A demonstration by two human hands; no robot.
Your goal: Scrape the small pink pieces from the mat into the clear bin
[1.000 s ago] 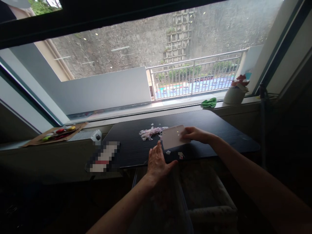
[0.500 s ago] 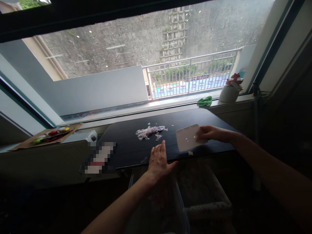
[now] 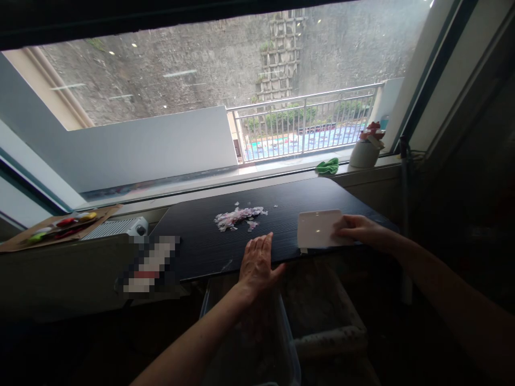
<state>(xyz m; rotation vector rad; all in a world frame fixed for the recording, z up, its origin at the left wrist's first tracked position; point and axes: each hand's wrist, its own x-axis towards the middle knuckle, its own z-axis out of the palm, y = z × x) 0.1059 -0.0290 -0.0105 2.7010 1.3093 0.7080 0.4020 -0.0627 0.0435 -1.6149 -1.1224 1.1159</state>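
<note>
Two bare hands work at the near edge of a black wood-grained tabletop [image 3: 281, 214] beside the window. From where I stand, the right hand [image 3: 354, 229] is closed on the right end of a thin white rectangular card with rounded corners [image 3: 316, 228], which is held tilted over the near right part of the table. A small pale scrap [image 3: 303, 250] shows just at the card's lower left corner, close to the table edge; whether the two touch, I cannot tell. The left hand [image 3: 256, 262] is open and holds nothing, fingers together and thumb spread along the edge. Just beyond its fingertips lies a loose heap of white and pinkish flaky scraps [image 3: 239, 217], with a few strays around it. Below the edge, under the left hand, sits a clear plastic bin [image 3: 296, 364], and to its right stands a dim box-like thing that I cannot make out.

My worry is that light flakes could scatter if the card swept too fast or a draught came off the window side. The pale scrap could drop past the bin, since it lies to the right of the bin's rim. A lifted card edge might ride over flakes, and a careless left wrist could knock the heap apart.
</note>
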